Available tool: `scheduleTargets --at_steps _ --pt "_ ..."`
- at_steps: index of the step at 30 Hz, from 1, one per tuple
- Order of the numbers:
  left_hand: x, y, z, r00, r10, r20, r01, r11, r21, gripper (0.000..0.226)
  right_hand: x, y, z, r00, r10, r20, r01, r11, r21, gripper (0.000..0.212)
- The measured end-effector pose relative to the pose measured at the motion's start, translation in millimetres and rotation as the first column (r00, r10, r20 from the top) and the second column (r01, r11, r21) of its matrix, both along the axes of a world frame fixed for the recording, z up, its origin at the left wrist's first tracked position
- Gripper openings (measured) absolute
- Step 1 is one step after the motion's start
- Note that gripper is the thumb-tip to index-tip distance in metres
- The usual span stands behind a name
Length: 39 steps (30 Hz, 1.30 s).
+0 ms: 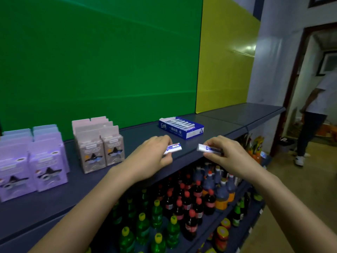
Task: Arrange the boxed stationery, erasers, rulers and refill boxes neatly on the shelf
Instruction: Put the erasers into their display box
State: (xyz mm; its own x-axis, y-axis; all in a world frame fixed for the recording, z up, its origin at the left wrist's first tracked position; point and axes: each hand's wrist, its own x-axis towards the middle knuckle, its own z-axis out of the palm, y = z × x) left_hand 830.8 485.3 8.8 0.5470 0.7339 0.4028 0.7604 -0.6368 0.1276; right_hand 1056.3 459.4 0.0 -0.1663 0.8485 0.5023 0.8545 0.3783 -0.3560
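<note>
Holding first eraser [173,148] pinched in left hand [155,152], second eraser [207,148] pinched in right hand [227,152], both over the shelf [54,207] front, near the open blue box [182,128]. Probably sorting erasers now; next, need to lay both down square.

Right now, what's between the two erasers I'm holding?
Only bare shelf shows, in the head view, between the left eraser in the left hand and the right eraser in the right hand.

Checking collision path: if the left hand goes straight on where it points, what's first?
Likely the open blue eraser box, just beyond the left hand and the eraser it pinches; depth is unclear from one view.
</note>
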Motion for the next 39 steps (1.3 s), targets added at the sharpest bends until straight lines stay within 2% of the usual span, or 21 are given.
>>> scheduleTargets --at_steps 6,11,16,21,29,33,39 --pt "46 78 20 0.997 0.055 -0.049 -0.054 0.998 0.014 0.011 52 94 17 0.996 -0.026 0.089 0.020 0.998 0.062 0.021" --pt "69 123 24 0.987 0.125 -0.105 -0.130 0.991 -0.040 0.022 78 162 24 0.994 0.091 0.061 -0.091 0.996 -0.004 0.024" --pt "86 155 19 0.968 0.201 -0.149 -0.204 0.979 -0.008 0.024 95 220 31 0.968 0.238 0.080 -0.232 0.970 -0.072 0.027" --pt "107 178 15 0.966 0.237 -0.098 -0.237 0.971 0.016 0.025 108 275 35 0.916 0.395 0.069 -0.381 0.911 -0.157 0.024" --pt "135 193 11 0.923 0.382 -0.053 -0.385 0.921 -0.069 0.025 109 326 33 0.749 0.659 0.070 -0.617 0.732 -0.290 0.028" --pt "140 196 11 0.894 0.445 -0.049 -0.447 0.887 -0.111 0.025 106 340 28 0.695 0.714 0.078 -0.661 0.678 -0.321 0.026" --pt "149 206 13 0.870 0.483 -0.099 -0.493 0.854 -0.169 0.024 105 352 24 0.674 0.734 0.088 -0.675 0.660 -0.331 0.023"
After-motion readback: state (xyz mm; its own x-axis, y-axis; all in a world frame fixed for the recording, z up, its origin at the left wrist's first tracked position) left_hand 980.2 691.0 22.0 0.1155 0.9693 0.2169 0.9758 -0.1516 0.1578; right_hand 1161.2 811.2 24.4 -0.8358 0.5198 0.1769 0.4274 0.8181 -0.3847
